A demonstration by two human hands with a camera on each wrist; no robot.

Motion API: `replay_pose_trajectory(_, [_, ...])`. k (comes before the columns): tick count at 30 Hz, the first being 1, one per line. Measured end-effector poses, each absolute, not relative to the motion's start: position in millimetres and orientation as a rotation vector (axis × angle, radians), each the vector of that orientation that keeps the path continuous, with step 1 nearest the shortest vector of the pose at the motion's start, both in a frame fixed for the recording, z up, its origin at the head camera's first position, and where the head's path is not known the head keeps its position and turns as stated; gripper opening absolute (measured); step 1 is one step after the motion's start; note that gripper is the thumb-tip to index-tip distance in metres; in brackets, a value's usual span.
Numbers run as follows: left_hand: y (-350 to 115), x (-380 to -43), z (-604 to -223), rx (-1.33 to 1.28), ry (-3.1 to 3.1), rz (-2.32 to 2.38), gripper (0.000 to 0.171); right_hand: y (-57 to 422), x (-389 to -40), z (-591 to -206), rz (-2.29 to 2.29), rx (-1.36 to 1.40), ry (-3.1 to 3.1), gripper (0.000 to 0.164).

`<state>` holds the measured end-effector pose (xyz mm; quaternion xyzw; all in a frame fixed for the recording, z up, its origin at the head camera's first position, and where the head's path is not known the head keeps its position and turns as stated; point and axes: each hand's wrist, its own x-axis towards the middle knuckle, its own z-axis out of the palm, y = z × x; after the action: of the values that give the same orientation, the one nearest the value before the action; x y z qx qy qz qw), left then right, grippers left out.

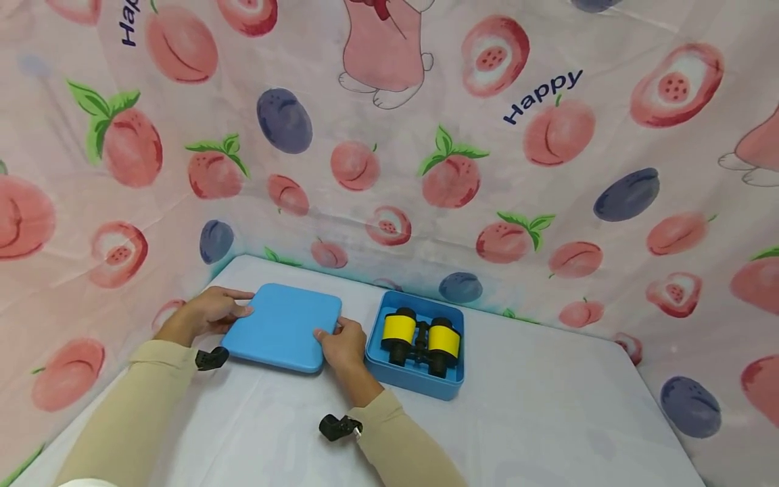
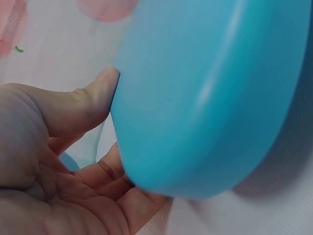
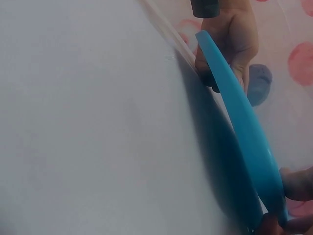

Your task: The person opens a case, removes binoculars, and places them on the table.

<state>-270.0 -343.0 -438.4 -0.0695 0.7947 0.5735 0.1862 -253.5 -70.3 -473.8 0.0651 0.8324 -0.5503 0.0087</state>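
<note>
A light blue square lid (image 1: 282, 328) with rounded corners is held between both hands, slightly above the white tabletop. At its left edge the left hand (image 1: 213, 311) grips it; in the left wrist view the thumb (image 2: 93, 100) presses the rim while the other fingers curl underneath. The right hand (image 1: 345, 345) pinches the right edge, thumb on top. Seen edge-on in the right wrist view, the lid (image 3: 247, 132) casts a shadow on the cloth. Just right of that hand stands an open blue box (image 1: 414, 384) with black-and-yellow binoculars (image 1: 444, 340) lying inside.
White cloth covers the table (image 1: 548, 419), which stretches off to the right of the box. Behind and to the left hangs a pink curtain (image 1: 389, 149) printed with fruit. A small black device (image 1: 337, 427) is worn at each wrist.
</note>
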Motion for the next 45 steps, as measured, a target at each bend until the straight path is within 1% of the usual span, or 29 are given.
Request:
replay_pose_trajectory(7, [-334,-272,-439,-0.216,2.312,1.554,0.067,-65,-251,-475,-1.714,0.143,2.638,0.036])
replay_pose_trajectory(9, [-333,-271,-440,-0.223,2.337,1.528,0.066,-64,-250,-476,-1.71,0.147,2.644,0.035])
replay_pose_trajectory(11, [-331,-270,-442,-0.238,2.363,1.505,0.065,-64,-248,-477,-1.687,0.148,2.681,0.037])
replay_pose_trajectory(16, [-326,-265,-447,-0.34,2.497,1.432,0.057,-65,-243,-480,-1.686,0.161,2.732,0.051])
replay_pose_trajectory(21, [-326,-260,-445,-0.389,2.68,1.314,0.051,-67,-241,-476,-1.799,0.186,2.672,0.048])
replay_pose_trajectory(25, [-323,-256,-434,-0.342,2.695,1.324,0.055,-64,-241,-465,-1.901,0.192,2.553,0.047])
replay_pose_trajectory(30, [-311,-253,-417,-0.259,2.518,1.578,0.062,-52,-238,-445,-2.062,0.161,2.334,0.049])
replay_pose_trajectory(36, [-292,-252,-407,-0.162,2.261,1.817,0.068,-35,-236,-426,-2.106,0.107,2.156,0.05])
replay_pose_trajectory(45, [-249,-253,-390,-0.051,2.193,1.836,0.066,2,-241,-409,-2.058,0.088,2.178,0.048])
